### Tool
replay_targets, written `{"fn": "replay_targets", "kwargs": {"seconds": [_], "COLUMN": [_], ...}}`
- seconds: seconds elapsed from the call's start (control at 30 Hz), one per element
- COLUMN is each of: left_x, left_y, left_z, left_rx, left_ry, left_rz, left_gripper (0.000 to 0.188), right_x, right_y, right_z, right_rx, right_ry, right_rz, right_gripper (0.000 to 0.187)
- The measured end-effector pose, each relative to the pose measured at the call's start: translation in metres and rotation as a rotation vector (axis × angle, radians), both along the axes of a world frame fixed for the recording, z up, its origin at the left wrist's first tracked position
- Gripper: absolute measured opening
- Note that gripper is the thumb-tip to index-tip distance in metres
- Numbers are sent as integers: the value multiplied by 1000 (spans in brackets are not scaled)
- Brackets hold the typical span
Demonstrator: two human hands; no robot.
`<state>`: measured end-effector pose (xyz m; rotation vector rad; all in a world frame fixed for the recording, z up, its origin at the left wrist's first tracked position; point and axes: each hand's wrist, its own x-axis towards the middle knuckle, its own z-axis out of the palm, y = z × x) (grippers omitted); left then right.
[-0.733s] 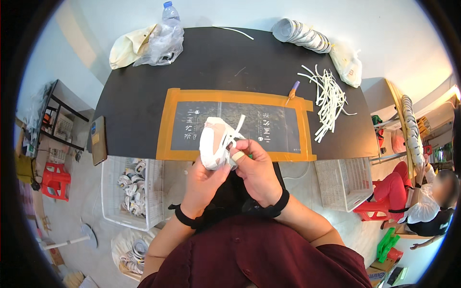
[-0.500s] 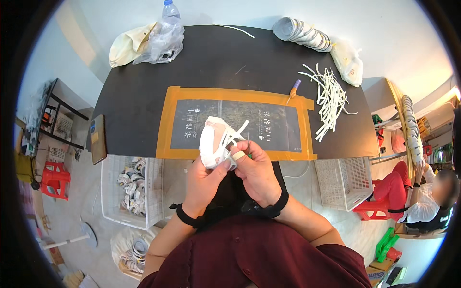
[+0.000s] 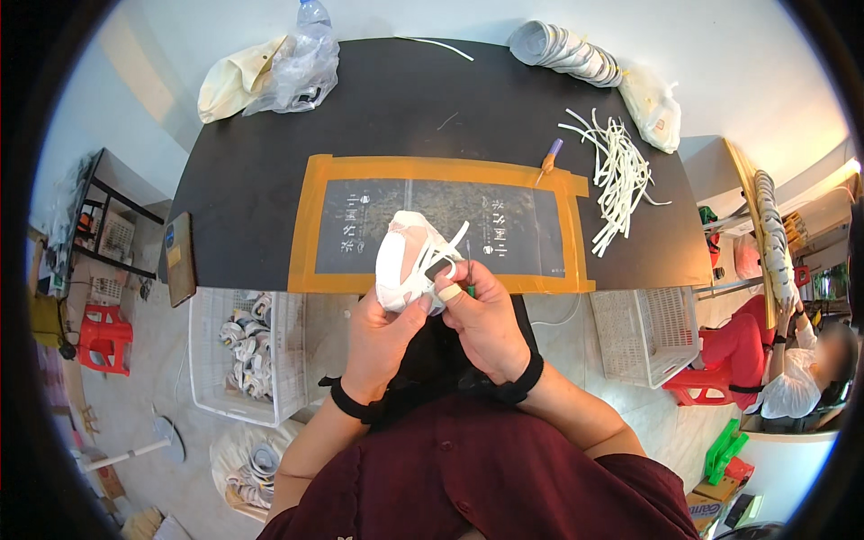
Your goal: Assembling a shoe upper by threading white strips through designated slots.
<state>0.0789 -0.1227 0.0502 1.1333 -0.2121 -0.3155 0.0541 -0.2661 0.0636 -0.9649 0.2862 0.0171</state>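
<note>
A white shoe upper with a pinkish inside [image 3: 402, 255] is held up over the near edge of the table. My left hand [image 3: 382, 337] closes round its near left side, thumb pressed on it. White lace [image 3: 457, 238] crosses the upper, one end sticking up loose. Bunched at the upper's right side, my right hand [image 3: 486, 319] pinches the lace; a band of pale tape wraps one finger. A thin tool with a green end [image 3: 471, 291] shows at the right fingers; its grip is partly hidden.
Orange tape frames a dark printed sheet [image 3: 531, 236] on the black table [image 3: 378, 117]. A lace pile [image 3: 621, 180] and a purple-handled tool [image 3: 552, 155] lie right. Crates [image 3: 292, 360] stand below; a person in red trousers [image 3: 738, 346] sits far right.
The shoe upper has tilted slightly and a dark patch now shows between the laces near my right fingers. Both hands keep their hold. The whole view has shifted a little.
</note>
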Motion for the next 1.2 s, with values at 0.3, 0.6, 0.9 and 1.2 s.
{"fn": "replay_targets", "kwargs": {"seconds": [0.3, 0.6, 0.9, 1.2], "left_x": [-2, -1, 21, 40], "left_y": [-5, -10, -12, -22], "left_z": [5, 6, 11, -1], "left_rx": [3, 12, 72, 138], "left_ry": [5, 18, -128, -264], "left_rz": [42, 80, 160, 154], "left_gripper": [29, 30, 23, 20], "right_x": [-1, 0, -5, 9], "right_y": [7, 8, -21, -25], "right_z": [-4, -6, 10, 17], "right_rx": [81, 78, -730, -989], "right_ry": [-3, -14, -177, -314], "right_rz": [-43, -47, -119, 54], "right_gripper": [7, 8, 12, 13]}}
